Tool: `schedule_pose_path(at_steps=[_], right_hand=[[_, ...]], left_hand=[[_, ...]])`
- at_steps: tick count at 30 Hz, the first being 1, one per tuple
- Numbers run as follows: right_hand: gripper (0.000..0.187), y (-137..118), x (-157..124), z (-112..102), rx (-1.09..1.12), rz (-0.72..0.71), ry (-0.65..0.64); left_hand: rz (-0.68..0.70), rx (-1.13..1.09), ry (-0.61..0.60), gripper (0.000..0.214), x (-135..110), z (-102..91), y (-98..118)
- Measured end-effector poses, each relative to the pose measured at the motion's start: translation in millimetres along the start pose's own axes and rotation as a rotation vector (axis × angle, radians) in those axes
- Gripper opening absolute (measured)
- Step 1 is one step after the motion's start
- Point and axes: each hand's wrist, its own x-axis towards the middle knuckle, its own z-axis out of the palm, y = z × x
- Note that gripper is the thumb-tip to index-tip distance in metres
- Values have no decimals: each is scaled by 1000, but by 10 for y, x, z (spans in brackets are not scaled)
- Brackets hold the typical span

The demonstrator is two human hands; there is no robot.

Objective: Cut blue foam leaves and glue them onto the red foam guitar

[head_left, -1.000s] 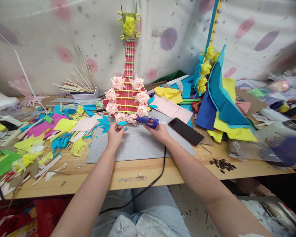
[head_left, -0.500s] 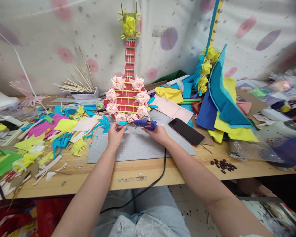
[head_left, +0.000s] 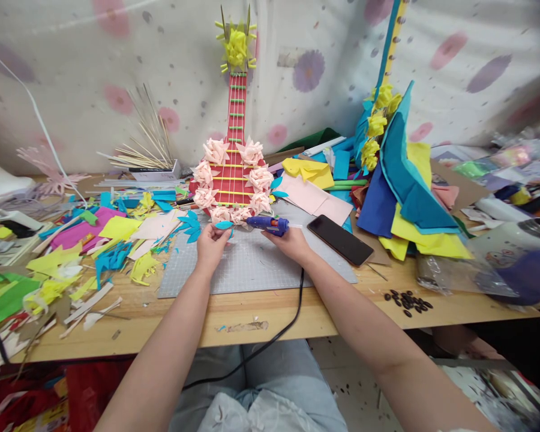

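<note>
My left hand (head_left: 211, 243) pinches a small blue paper leaf (head_left: 224, 225) just below a red paper guitar (head_left: 233, 174) ringed with pink paper flowers. My right hand (head_left: 291, 242) grips a blue glue gun (head_left: 269, 224), its nozzle pointing left toward the leaf. Both hands hover over a grey cutting mat (head_left: 252, 264). The gun's black cord (head_left: 270, 336) hangs over the table's front edge.
A black phone (head_left: 339, 239) lies right of the mat. Coloured paper scraps (head_left: 108, 240) cover the left side, with wooden sticks (head_left: 148, 144) behind. A blue and yellow paper pile (head_left: 409, 192) stands at right. Dark seeds (head_left: 407, 300) lie near the wooden table edge (head_left: 252, 327).
The glue gun drifted slightly left half a second ago and has come back a little to the right. My left hand with the leaf has stayed put.
</note>
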Motion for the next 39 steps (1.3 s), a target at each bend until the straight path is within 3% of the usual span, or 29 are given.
schedule_pose_path(at_steps=[10,16,23,25,31,39], right_hand=[[25,-24,-16,13,44,-42,-56],[30,-18,-1,-42,311,45,-69],[32,79,98,-226,537,201,199],[31,87,90,-229,510,188,191],[31,-23,-11,-32,264,20,-53],[33,-59,-17,80,98,-59,-32]], left_hand=[[3,9,-3,26,4,-1,-7],[-21,-27,6,29,1,3,11],[-69,-116,24,35,17,-13,46],[-77,-132,15,36,14,-20,58],[-84,-143,13,36,8,-11,64],[-79,-136,17,34,7,4,59]])
